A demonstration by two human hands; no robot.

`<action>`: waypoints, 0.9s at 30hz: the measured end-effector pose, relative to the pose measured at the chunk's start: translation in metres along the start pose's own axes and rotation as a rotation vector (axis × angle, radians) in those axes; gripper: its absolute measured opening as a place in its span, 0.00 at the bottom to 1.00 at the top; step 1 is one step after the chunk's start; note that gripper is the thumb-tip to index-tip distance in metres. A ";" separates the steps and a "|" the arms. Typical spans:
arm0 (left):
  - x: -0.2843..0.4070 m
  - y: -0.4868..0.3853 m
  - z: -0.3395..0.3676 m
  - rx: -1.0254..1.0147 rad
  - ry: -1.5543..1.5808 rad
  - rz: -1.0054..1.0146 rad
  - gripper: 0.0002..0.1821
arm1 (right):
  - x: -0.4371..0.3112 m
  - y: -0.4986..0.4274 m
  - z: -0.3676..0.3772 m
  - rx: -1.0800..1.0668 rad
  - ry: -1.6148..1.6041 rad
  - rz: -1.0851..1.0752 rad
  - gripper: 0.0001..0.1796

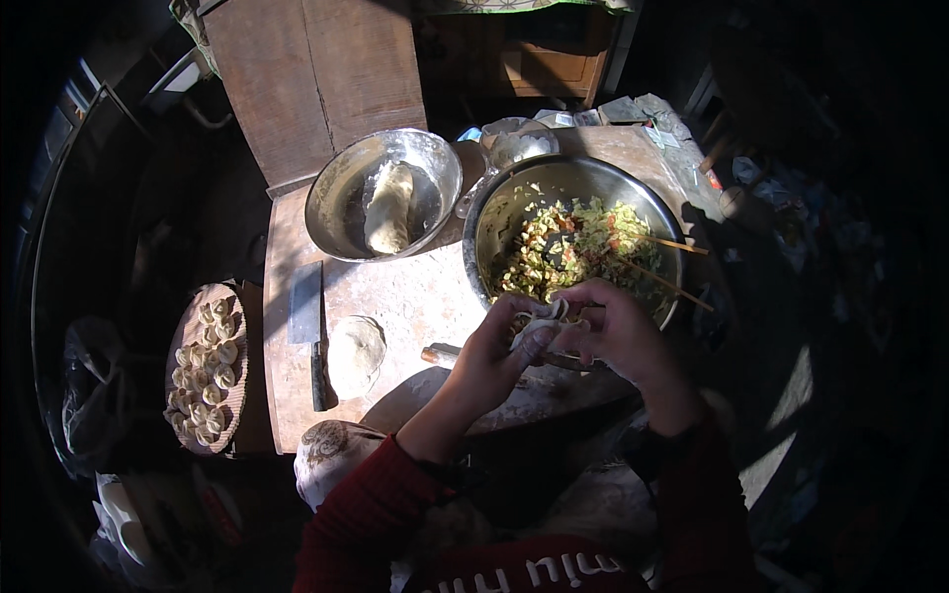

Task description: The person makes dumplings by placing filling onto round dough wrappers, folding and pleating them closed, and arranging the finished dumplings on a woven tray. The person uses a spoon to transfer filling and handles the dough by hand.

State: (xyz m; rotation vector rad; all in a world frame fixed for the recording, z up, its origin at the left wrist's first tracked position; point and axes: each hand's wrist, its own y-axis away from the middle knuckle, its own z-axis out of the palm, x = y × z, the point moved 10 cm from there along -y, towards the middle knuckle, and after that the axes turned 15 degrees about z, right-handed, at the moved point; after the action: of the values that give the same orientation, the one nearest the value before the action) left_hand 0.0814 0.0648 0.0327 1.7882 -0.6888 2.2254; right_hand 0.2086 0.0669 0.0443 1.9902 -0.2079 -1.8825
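Both of my hands hold one dumpling wrapper (545,326) with its edges folded up, over the near rim of a large metal bowl (474,252). My left hand (493,348) grips its left side, and the fingers of my right hand (615,333) pinch its right side. Chopped vegetable filling (571,237) lies in the bowl, with two wooden chopsticks (671,243) leaning on its right rim. Flattened dough (356,356) lies on the floured board beside a cleaver (305,304). A rolling pin (439,356) shows partly behind my left hand. A dough roll (389,207) rests in another metal bowl (320,215).
Several folded dumplings (200,378) sit on a round ribbed tray (236,400) left of the floured wooden board (285,422). A clear container of flour (519,141) stands behind the large bowl. A wooden panel (311,81) rises at the board's far left.
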 end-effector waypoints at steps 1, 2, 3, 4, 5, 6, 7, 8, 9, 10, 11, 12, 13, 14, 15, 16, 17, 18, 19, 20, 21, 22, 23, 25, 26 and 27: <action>-0.001 0.001 0.000 -0.009 -0.015 -0.014 0.13 | 0.000 0.000 0.002 -0.008 0.021 -0.004 0.22; 0.002 0.000 0.000 -0.003 0.004 0.020 0.13 | -0.004 0.002 0.002 0.022 0.032 -0.050 0.21; 0.004 -0.001 0.000 0.003 0.013 0.041 0.13 | -0.009 0.004 0.002 0.054 0.031 -0.109 0.20; 0.007 -0.001 0.000 -0.001 0.021 0.066 0.13 | -0.011 0.005 0.002 0.070 0.024 -0.143 0.19; 0.006 -0.001 -0.001 0.007 0.009 0.057 0.13 | -0.020 0.010 0.002 0.135 0.138 -0.244 0.17; 0.005 -0.001 -0.002 0.006 -0.003 0.054 0.13 | -0.027 0.014 0.003 0.183 0.248 -0.321 0.15; 0.005 -0.001 -0.003 0.005 -0.015 0.052 0.13 | -0.035 0.020 0.004 0.238 0.342 -0.411 0.13; 0.004 -0.001 -0.003 -0.002 -0.008 0.040 0.12 | -0.035 0.020 0.005 0.232 0.352 -0.417 0.13; 0.002 -0.001 -0.003 -0.008 -0.001 0.028 0.12 | -0.037 0.021 0.005 0.231 0.346 -0.437 0.12; 0.001 -0.001 -0.003 -0.006 0.016 0.013 0.12 | -0.039 0.022 0.006 0.225 0.351 -0.446 0.11; 0.000 -0.001 -0.002 -0.024 0.003 0.011 0.12 | -0.039 0.022 0.006 0.220 0.366 -0.449 0.10; -0.001 -0.001 -0.001 -0.036 -0.001 0.005 0.12 | -0.039 0.022 0.007 0.211 0.392 -0.441 0.10; -0.002 -0.001 0.000 -0.055 -0.007 -0.002 0.12 | -0.039 0.022 0.008 0.205 0.415 -0.439 0.10; -0.001 -0.001 -0.001 -0.072 -0.068 0.006 0.13 | -0.036 0.020 0.008 0.192 0.402 -0.402 0.09; 0.000 -0.001 -0.001 -0.098 -0.131 0.012 0.13 | -0.034 0.019 0.007 0.182 0.387 -0.373 0.09; 0.000 -0.001 -0.001 -0.124 -0.195 0.019 0.13 | -0.031 0.018 0.007 0.173 0.372 -0.343 0.09; 0.002 -0.001 -0.001 -0.140 -0.207 0.036 0.13 | -0.028 0.016 0.007 0.154 0.341 -0.308 0.09; 0.004 -0.001 0.000 -0.155 -0.219 0.054 0.14 | -0.024 0.014 0.007 0.134 0.311 -0.273 0.08; 0.009 -0.001 0.001 -0.163 -0.239 0.094 0.14 | -0.020 0.012 0.008 0.115 0.280 -0.238 0.07; 0.013 -0.002 -0.001 -0.137 -0.247 0.136 0.14 | -0.021 0.012 0.009 0.122 0.319 -0.251 0.08; 0.021 -0.002 -0.002 -0.104 -0.264 0.200 0.15 | -0.021 0.013 0.010 0.130 0.358 -0.264 0.08; 0.028 -0.002 -0.003 -0.077 -0.285 0.263 0.15 | -0.020 0.013 0.010 0.140 0.392 -0.260 0.08; 0.028 -0.001 -0.005 -0.054 -0.283 0.252 0.16 | -0.017 0.011 0.008 0.124 0.302 -0.228 0.08; 0.030 0.000 -0.009 -0.025 -0.287 0.224 0.19 | -0.007 0.009 0.003 0.100 0.112 -0.127 0.07; 0.031 0.000 -0.010 -0.045 -0.323 0.211 0.19 | -0.008 0.010 0.002 0.111 0.097 -0.136 0.07; 0.031 0.000 -0.011 -0.065 -0.358 0.197 0.18 | -0.008 0.011 0.001 0.122 0.083 -0.144 0.07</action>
State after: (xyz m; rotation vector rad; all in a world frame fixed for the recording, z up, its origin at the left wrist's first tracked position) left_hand 0.0645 0.0661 0.0610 2.1950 -1.0349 1.9813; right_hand 0.2090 0.0593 0.0560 2.2141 -0.1636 -1.9104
